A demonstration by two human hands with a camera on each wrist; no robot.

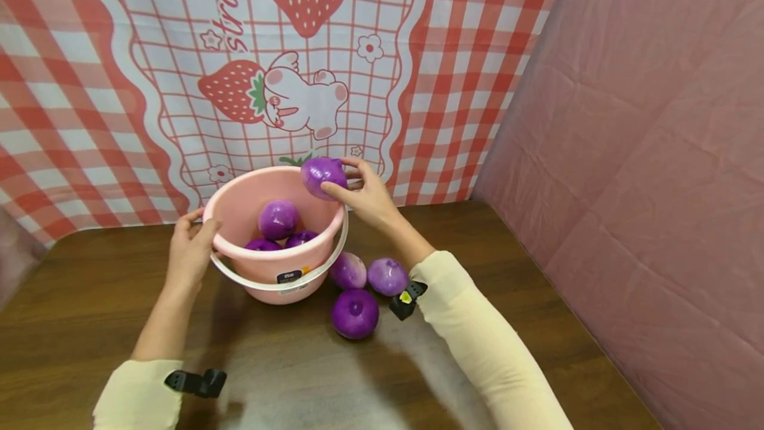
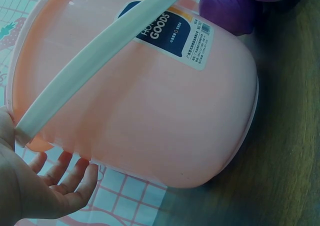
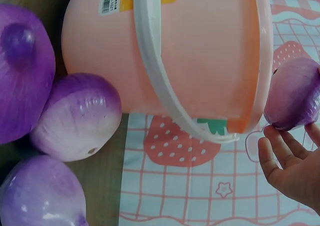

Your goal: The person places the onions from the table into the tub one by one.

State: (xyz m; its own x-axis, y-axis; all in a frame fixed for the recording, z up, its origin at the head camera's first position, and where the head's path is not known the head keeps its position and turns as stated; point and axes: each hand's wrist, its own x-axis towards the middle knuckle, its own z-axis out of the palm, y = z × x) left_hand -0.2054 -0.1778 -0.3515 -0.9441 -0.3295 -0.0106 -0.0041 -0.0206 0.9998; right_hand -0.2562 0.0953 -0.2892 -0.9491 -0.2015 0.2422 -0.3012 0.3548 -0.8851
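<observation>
Checked cloth (image 1: pixel 465 85) is hanging behind a brown table (image 1: pixel 286 370), and a pink sheet (image 1: pixel 627 118) is covering the right side. On the table a pink bucket (image 1: pixel 253 263) is standing, its white handle (image 2: pixel 95 61) hanging across its front over a label (image 2: pixel 195 48).

Both forearms are reaching forward from pale sleeves (image 1: pixel 489 337). At the bucket's left side, the left hand (image 1: pixel 190 251) is gripping the rim, thumb lying over the edge and fingers bending along the outer wall; gaps are showing between those fingers. From the right, the other forearm is slanting inward, and the right hand (image 1: pixel 370 198) is pinching an onion, the held onion (image 1: pixel 322 174), with the thumb pressing its near side and the fingers curving behind.

That onion is sitting at the fingertips, left of the palm, over the right part of the rim; whether it is touching the rim, the views are not making clear. Inside the bucket a rounded onion (image 1: pixel 278 219) is showing above two others, which the near rim is partly hiding. Beside the bucket, under the right forearm, a two-tone onion (image 1: pixel 352 271), a pale onion (image 1: pixel 386 276) and a dark onion (image 1: pixel 355 314) are lying close together.
</observation>
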